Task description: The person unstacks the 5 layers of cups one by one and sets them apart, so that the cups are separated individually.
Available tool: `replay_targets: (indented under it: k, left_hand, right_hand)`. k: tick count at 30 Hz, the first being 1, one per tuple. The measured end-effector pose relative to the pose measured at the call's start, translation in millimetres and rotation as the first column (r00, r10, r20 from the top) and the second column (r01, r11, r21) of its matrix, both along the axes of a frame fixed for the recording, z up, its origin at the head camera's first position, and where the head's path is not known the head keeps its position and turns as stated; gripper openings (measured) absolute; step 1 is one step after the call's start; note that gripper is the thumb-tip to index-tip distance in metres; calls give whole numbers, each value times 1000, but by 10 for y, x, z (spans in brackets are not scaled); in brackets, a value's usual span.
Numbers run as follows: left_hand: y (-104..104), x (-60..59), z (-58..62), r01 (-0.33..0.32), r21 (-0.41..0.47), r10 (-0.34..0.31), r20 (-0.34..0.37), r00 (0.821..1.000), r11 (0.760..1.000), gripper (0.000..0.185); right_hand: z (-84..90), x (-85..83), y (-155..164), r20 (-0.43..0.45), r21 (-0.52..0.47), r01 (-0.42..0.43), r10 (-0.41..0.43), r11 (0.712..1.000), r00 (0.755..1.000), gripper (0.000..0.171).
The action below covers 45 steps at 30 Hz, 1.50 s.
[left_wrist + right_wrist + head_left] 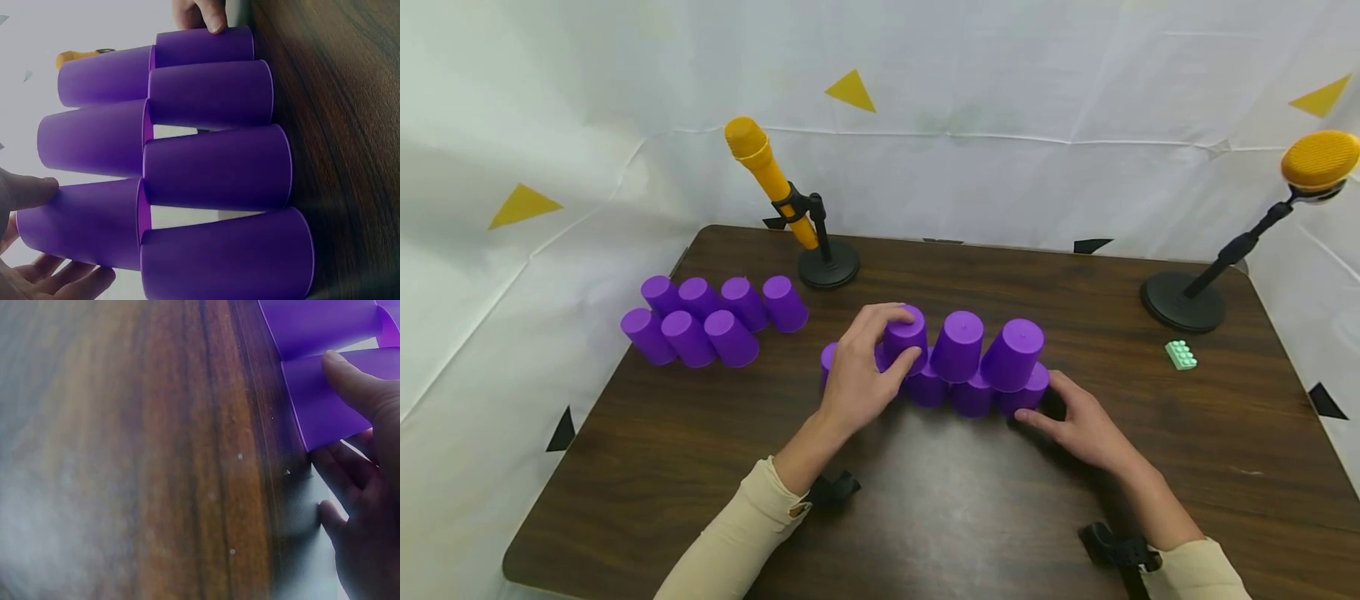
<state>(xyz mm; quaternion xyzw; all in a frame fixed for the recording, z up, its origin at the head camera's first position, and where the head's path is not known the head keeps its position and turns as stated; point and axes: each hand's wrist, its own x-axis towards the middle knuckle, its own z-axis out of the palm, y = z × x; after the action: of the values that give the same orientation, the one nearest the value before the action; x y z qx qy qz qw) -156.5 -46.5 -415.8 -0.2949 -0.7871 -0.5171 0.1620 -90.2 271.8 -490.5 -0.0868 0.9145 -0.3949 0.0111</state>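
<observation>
I see my left hand (859, 375) grasping the upper-row cup (904, 336), my right hand (1084, 427) relaxed, fingertips touching the bottom cup (1028, 393) at 9 o'clock, spare cups (715, 320) at 10 o'clock

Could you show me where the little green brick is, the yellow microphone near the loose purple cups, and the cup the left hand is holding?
green toy brick (1181, 354), head view, on its studded top.
yellow microphone (763, 167), head view, on its handle just below the head.
purple cup in the left hand (906, 332), head view, on its upturned base.
</observation>
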Motion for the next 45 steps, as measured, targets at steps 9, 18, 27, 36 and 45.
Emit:
replay_targets:
  k: [9,18,27,36,45]
  left_hand:
    - [-381,10,179,-90,118,96,-51,994,989,34]
    - [-1040,-203,108,-402,31,402,-13,915,915,34]
    - [-1325,-453,-463,-526,-137,532,5,847,839,34]
    - [-1347,-461,-570,-552,-201,562,-5,827,810,35]
    - [-1345,-447,-577,-562,-251,580,-3,815,788,34]
  right_hand:
    - [-8,-15,8,-16,0,-4,4,1000,1000,54]
    - [-15,-19,5,-18,-1,-5,5,1000,1000,55]
    - [-21,-13,6,1,9,0,0,1000,1000,57]
    - [-9,-13,-1,-4,4,3,-3,1000,1000,56]
    - [-3,-9,-9,-4,3,2,-2,1000,1000,57]
